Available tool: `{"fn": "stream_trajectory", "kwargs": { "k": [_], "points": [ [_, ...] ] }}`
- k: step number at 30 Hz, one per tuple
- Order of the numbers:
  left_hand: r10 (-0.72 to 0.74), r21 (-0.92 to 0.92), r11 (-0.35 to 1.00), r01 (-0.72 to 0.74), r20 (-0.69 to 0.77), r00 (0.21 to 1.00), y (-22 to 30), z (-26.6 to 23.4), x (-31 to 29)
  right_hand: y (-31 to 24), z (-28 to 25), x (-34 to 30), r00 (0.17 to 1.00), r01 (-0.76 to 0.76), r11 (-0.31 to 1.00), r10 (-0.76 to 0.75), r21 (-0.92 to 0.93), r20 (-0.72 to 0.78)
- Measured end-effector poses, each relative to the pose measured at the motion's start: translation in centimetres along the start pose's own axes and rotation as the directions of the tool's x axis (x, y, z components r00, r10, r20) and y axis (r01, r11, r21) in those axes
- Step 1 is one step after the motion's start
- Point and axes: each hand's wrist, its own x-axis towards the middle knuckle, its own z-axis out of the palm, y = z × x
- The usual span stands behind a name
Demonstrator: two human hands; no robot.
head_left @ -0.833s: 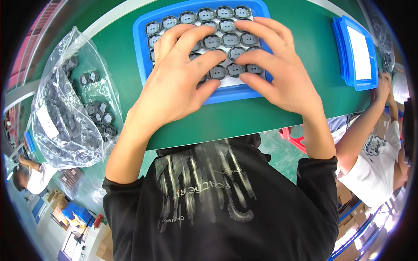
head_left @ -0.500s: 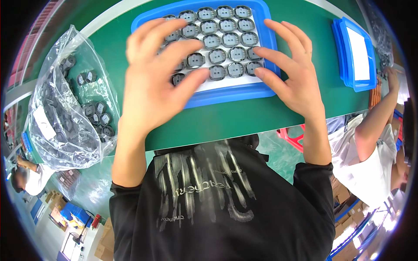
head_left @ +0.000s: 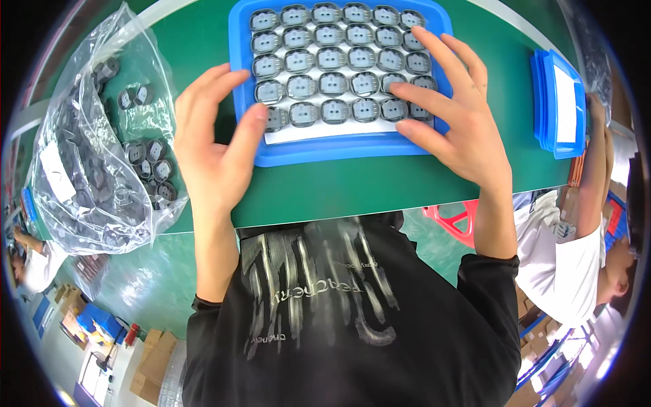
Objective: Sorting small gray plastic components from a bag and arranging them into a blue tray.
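Note:
A blue tray [head_left: 346,146] lies on the green table, lined with a white sheet [head_left: 305,133]. Rows of small grey, rounded housings with dark rims [head_left: 333,84] fill it. My left hand [head_left: 215,146] is at the tray's left edge, thumb and fingers apart, with the thumb tip by the housing in the near left corner. Over the right-hand columns hovers or rests my right hand [head_left: 468,125], its fingers spread and the fingertips at the housings there. Part of those housings is hidden under the fingers. Neither hand shows anything held.
A clear plastic bag [head_left: 88,220] full of similar dark housings lies open on the left, several of them [head_left: 150,159] near its mouth. Stacked blue trays [head_left: 542,102] stand at the right with a white sheet on top. A co-worker in white [head_left: 566,264] sits at the right.
My left hand has drawn back left from above the tray to its left edge, uncovering the left columns. The right hand remains at the right columns. The tray appears slightly shifted right.

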Motion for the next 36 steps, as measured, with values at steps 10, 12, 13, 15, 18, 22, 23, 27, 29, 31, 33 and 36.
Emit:
{"fn": "stream_trajectory", "kwargs": {
  "k": [10,12,13,15,18,22,23,27,29,31,33,36],
  "points": [
    [0.031,0.169,0.984,-0.06,0.172,0.985,0.8,-0.3,0.0,0.1,-0.1,0.6,1.0,-0.002,0.999,0.001,0.04,0.01],
    [0.001,0.174,0.984,-0.031,0.172,0.985,0.8,-0.2,-0.1,-0.3,0.1,0.8,1.0,0.006,1.0,-0.006,0.027,-0.001],
    [-0.003,0.178,0.984,-0.028,0.173,0.985,0.8,-0.2,-0.1,-0.6,0.2,0.9,1.0,0.013,1.0,-0.013,0.016,-0.016],
    [-0.009,0.181,0.983,-0.024,0.175,0.985,0.8,-0.2,-0.1,-1.2,0.5,1.4,1.0,0.021,0.999,-0.022,-0.026,-0.022],
    [0.001,0.157,0.987,-0.029,0.178,0.984,0.8,-0.2,0.0,-2.2,0.6,2.4,0.999,0.035,0.995,-0.036,-0.095,-0.011],
    [0.01,0.144,0.989,-0.036,0.181,0.983,0.8,-0.2,0.0,-1.8,0.8,2.7,0.998,0.055,0.994,-0.055,-0.091,0.006],
    [0.01,0.145,0.989,-0.038,0.183,0.983,0.8,-0.2,0.0,-1.7,0.9,2.6,0.998,0.056,0.994,-0.055,-0.095,0.008],
    [0.018,0.139,0.989,-0.042,0.17,0.985,0.8,-0.4,0.0,-1.5,-0.1,2.0,1.0,0.013,0.998,-0.013,-0.062,0.0],
    [0.033,0.162,0.985,-0.062,0.178,0.984,0.8,-0.5,0.1,-1.1,-0.6,1.6,1.0,-0.007,0.997,0.007,-0.08,0.0],
    [0.043,0.142,0.988,-0.068,0.171,0.984,0.6,-0.5,0.1,-0.6,-0.6,1.2,1.0,-0.027,0.995,0.026,-0.091,-0.009],
    [0.054,0.123,0.99,-0.075,0.166,0.985,0.4,-0.4,0.0,-0.3,-0.3,1.1,0.999,-0.039,0.996,0.038,-0.078,-0.012],
    [0.073,0.115,0.989,-0.092,0.164,0.984,0.3,-0.4,-0.1,-0.2,-0.3,1.0,0.998,-0.057,0.997,0.057,-0.059,-0.017]
  ]
}}
